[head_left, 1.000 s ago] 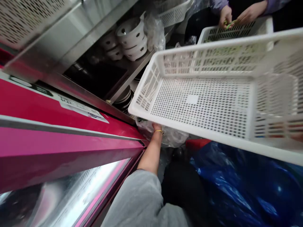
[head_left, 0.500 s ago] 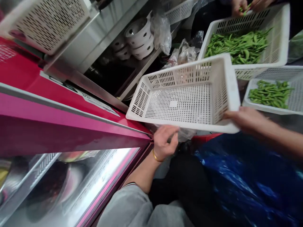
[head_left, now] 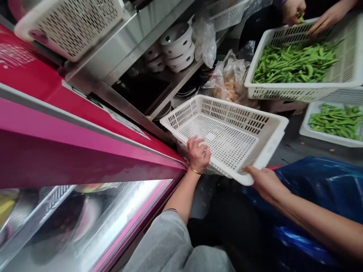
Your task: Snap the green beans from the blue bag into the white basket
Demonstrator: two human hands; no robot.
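Note:
A white plastic basket point(head_left: 224, 132) with slotted sides and a perforated base hangs tilted in front of me, nothing inside it. My right hand point(head_left: 265, 181) grips its near right corner, thumb over the rim. Curled fingers of my left hand point(head_left: 198, 155), a gold bracelet at the wrist, lie over the near long rim. Behind on the right, a larger white basket holds green bean pods point(head_left: 297, 64). A smaller white tray with more green pods point(head_left: 336, 121) is on the floor beside it.
Another person's hands point(head_left: 326, 20) work at the far basket. To my left stands a red and pink display fridge point(head_left: 85, 151) with a glass front. A steel shelf point(head_left: 127, 41) carries a basket and white pots point(head_left: 177, 47). Blue plastic point(head_left: 320, 185) lies at right.
The basket has swung round, its right end coming down and toward me with my right hand. My left hand has risen onto its near rim. The whole view has shifted slightly.

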